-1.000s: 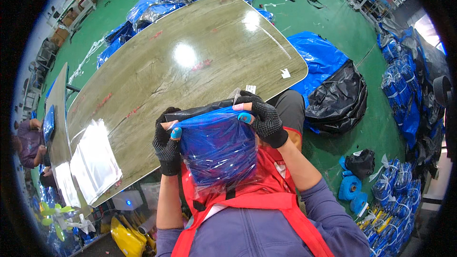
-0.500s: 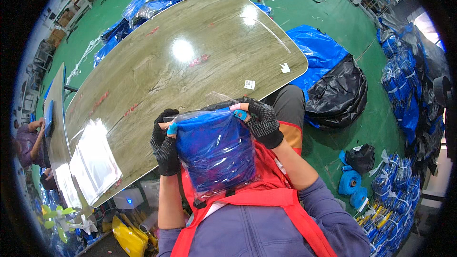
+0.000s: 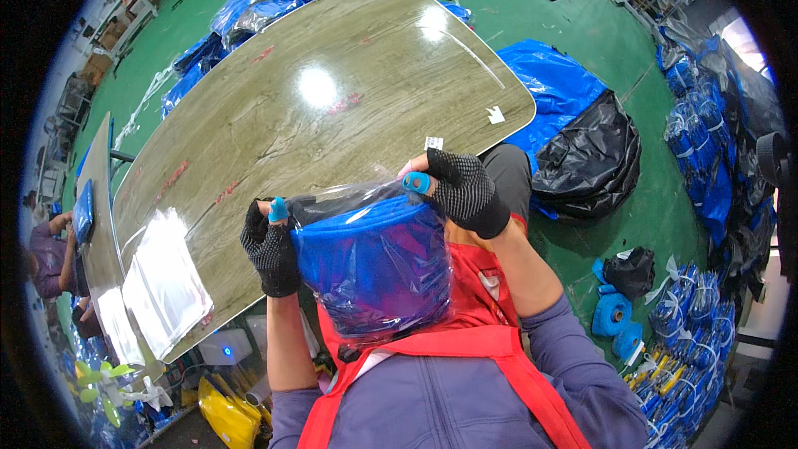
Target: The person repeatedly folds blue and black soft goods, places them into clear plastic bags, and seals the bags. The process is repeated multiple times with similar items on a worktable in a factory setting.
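A clear plastic bag (image 3: 370,274) with a folded blue sheet inside hangs in front of my chest, over the red apron (image 3: 482,278). My left hand (image 3: 273,249), in a black dotted glove with bare fingertips and blue tape on the thumb, pinches the left corner of the bag's upper edge. Gloved the same way, my right hand (image 3: 465,191) grips the right corner with thumb and fingers. Between the two hands the loose film at the bag's mouth is stretched, above the blue sheet. The wood-grain table (image 3: 274,108) lies just beyond both hands.
White plastic sheets (image 3: 170,274) lie on the table's left part. Right of the table sits a blue and black sack (image 3: 582,129). Blue tape rolls (image 3: 611,316) and tied blue bundles (image 3: 694,324) are at lower right. At far left another person's arm (image 3: 58,254) shows.
My hands have moved apart and pulled the bag's mouth wider and tauter. My left hand went left, my right hand right and slightly up. At far left, the other person's hand has shifted.
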Tool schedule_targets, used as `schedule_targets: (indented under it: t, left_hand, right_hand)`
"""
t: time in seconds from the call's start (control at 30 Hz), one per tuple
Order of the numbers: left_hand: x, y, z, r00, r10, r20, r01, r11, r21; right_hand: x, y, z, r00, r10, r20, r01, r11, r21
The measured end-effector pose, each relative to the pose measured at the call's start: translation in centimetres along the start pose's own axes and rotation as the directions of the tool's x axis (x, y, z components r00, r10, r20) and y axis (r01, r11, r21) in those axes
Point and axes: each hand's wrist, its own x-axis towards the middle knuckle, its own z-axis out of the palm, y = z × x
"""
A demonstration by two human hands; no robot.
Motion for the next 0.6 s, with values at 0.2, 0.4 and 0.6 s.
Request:
schedule_targets:
  t: [0.2, 0.4, 0.6]
  left_hand:
    - [-0.6, -3.2, -1.0, 0.993, -0.018, 0.115, 0.03, 0.994, -0.103]
    - [-2.5, -4.9, -1.8, 0.989, -0.108, 0.105, 0.117, 0.99, -0.079]
    - [-1.4, -4.5, -1.7, 0.999, -0.026, -0.032, 0.027, 0.998, 0.053]
  right_hand:
    - [-1.0, 3.5, -0.5, 0.952, 0.281, 0.12, -0.305, 0.897, 0.319]
    - [-1.1, 7.2, -0.4, 0.945, 0.294, 0.143, -0.327, 0.872, 0.365]
    - [0.4, 6.9, 0.8, 0.979, 0.097, -0.178, -0.094, 0.995, 0.023]
